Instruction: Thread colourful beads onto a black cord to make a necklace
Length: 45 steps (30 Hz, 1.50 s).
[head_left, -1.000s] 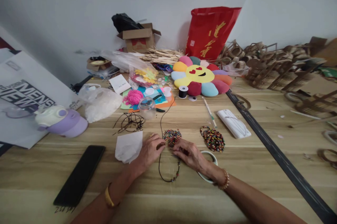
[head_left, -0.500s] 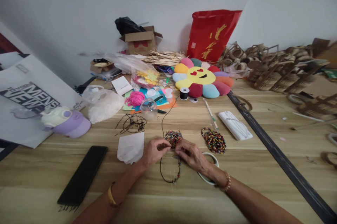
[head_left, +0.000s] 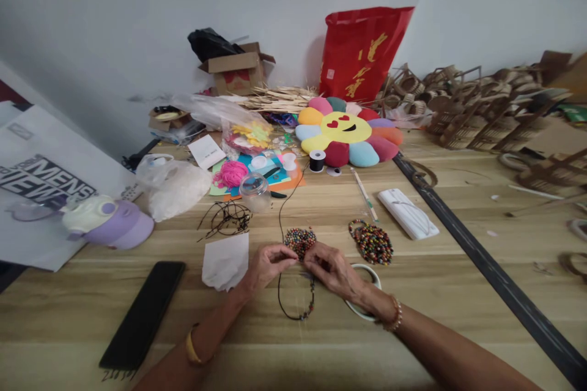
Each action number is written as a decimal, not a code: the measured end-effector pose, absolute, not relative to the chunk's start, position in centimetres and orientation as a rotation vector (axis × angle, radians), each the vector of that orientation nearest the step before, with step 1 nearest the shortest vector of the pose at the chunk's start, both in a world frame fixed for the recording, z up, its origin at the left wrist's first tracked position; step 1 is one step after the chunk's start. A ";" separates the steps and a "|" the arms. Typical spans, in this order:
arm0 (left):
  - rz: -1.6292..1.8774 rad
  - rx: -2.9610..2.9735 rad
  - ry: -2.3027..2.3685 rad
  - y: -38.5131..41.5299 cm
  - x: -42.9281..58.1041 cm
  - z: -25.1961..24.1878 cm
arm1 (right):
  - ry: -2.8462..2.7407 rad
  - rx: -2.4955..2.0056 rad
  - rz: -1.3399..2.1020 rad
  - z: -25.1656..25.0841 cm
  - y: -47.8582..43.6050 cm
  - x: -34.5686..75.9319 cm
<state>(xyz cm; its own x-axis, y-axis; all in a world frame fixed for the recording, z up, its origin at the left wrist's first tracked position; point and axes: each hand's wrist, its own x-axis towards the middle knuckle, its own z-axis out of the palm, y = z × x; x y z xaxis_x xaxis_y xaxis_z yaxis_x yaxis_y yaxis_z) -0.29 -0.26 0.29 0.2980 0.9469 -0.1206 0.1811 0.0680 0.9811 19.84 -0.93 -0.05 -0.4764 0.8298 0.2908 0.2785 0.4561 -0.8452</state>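
My left hand (head_left: 273,265) is closed in a pinch at the near edge of a pile of small multicoloured beads (head_left: 300,241). A tiny reddish speck, possibly a bead, shows at its fingertips. Opposite it, my right hand (head_left: 331,267) is pinched, its fingertips pointing down beside the same pile. A black cord (head_left: 280,299) hangs in a loop below both hands, with several beads (head_left: 306,316) threaded on its right side. That side runs up to my right fingers, which hide its end. The cord also stretches back to a black spool (head_left: 317,161).
A heap of strung beads (head_left: 373,242) and a white power bank with cable (head_left: 408,213) lie to the right. A roll of tape (head_left: 375,275) sits under my right wrist. Leftward are white paper (head_left: 225,261), a black phone (head_left: 143,314) and cut cords (head_left: 224,219). A flower cushion (head_left: 346,131) stands behind.
The camera view has shifted slightly, so the background sits a little further left and higher. Both hands keep nearly the same pinched pose; the left fingertips are slightly lower.
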 end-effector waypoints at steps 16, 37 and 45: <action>0.825 1.434 1.136 -0.8 0.1 0.7 | -2.016 -0.901 0.952 -0.2 -1.0 19.8; 0.821 1.470 1.120 -0.9 0.0 0.6 | -2.032 -0.903 0.946 -0.1 -1.1 19.7; 0.826 1.492 1.093 -0.8 0.1 0.4 | -2.030 -0.893 0.948 -0.1 -1.0 19.8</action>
<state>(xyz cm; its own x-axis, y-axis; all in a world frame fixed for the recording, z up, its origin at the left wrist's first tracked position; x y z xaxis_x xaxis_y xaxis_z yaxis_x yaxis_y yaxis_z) 0.05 -0.84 0.38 0.3414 0.9385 -0.0524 0.2055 -0.0201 0.9784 19.76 -1.05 -0.08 -0.5062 0.8058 0.3072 0.2814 0.4911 -0.8244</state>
